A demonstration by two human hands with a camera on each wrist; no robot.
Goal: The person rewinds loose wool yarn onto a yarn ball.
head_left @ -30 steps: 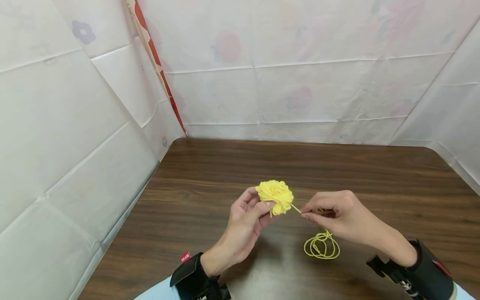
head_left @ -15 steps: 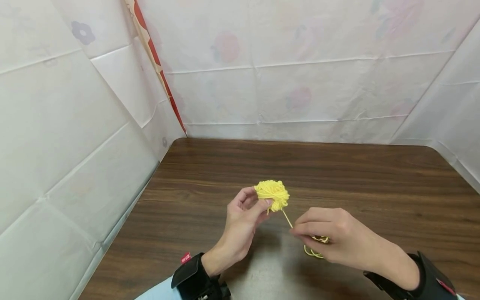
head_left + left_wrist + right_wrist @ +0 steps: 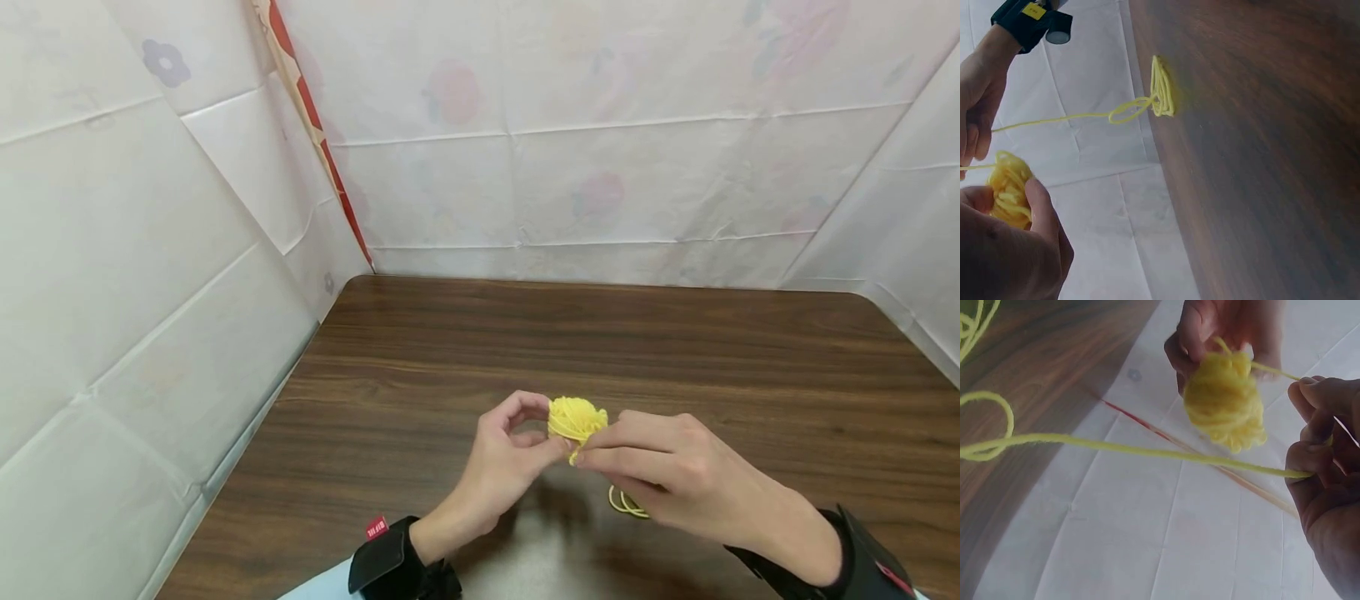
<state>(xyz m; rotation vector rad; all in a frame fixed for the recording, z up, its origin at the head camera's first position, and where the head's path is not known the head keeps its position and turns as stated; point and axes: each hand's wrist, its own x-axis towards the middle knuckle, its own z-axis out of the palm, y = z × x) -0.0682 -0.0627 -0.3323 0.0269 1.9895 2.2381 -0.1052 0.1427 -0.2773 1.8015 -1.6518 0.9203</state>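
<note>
Yarn ball sits pinched in left hand; right hand just beside pinches its strand.

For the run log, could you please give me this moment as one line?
left hand: grips yarn ball | right hand: pinches strand beside ball | loose coil: on table

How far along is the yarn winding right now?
Done: most yarn is already wound into the yellow yarn ball, held by the left hand. In hand: the right hand pinches the loose strand beside the ball. Left: a small heap of loose yarn remains on the table.
</note>
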